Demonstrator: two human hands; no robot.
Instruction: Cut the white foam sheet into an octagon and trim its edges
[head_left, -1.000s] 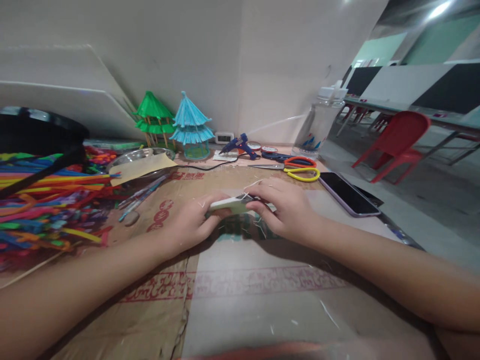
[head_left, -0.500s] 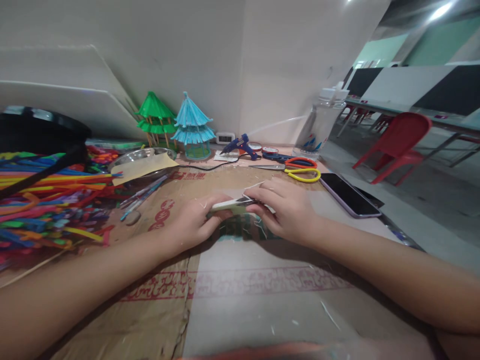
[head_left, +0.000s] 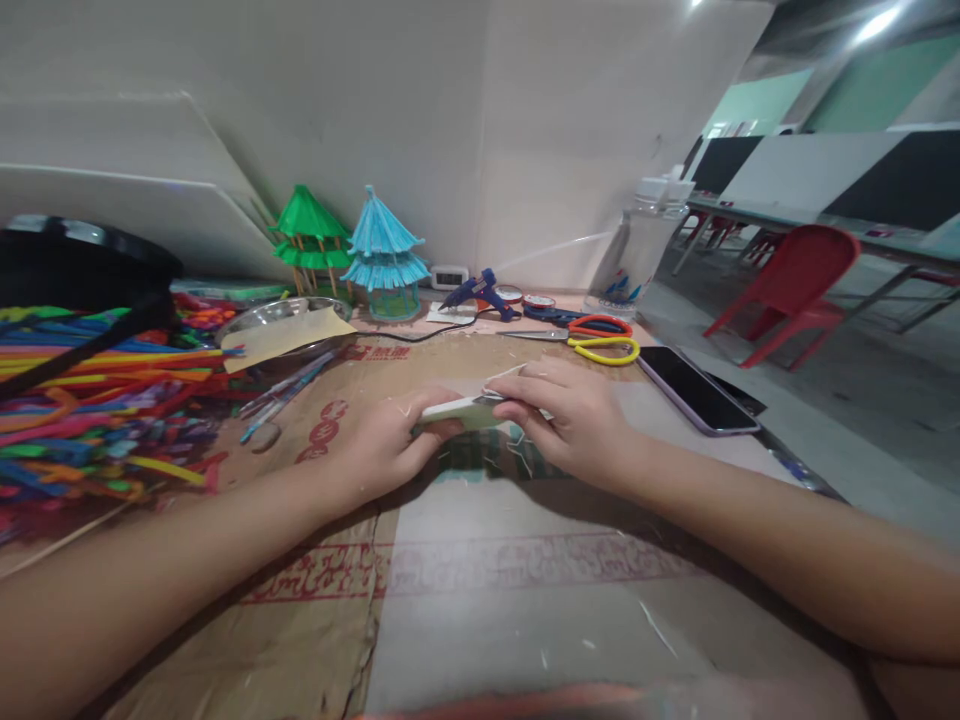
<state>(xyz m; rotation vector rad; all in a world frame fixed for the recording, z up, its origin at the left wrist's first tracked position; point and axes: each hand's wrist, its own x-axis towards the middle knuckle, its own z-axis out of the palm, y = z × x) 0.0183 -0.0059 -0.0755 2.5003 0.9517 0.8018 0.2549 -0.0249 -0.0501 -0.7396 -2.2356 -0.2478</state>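
Observation:
My left hand [head_left: 390,440] grips the left end of a flat, pale piece [head_left: 465,411] with a white edge, thumb below and fingers above. At its other end, my right hand [head_left: 574,415] is closed, with thumb and fingertips pinched at a small dark part and a thin white strand. What exactly the right fingers pinch is too small to tell. Both hands are above a translucent sheet [head_left: 525,600] lying on printed cardboard [head_left: 300,640]. Thin white scraps lie on the sheet.
Colourful pipe cleaners [head_left: 105,400] fill the left. Behind are a metal bowl [head_left: 255,312], green [head_left: 311,235] and blue [head_left: 384,245] pagoda models, a glue gun [head_left: 480,293] and scissors [head_left: 600,340]. A phone [head_left: 697,390] and clear bottle [head_left: 637,250] stand right.
The fingers of my right hand have shifted slightly at the end of the pale piece, and its dark part shows less. My left hand keeps its hold.

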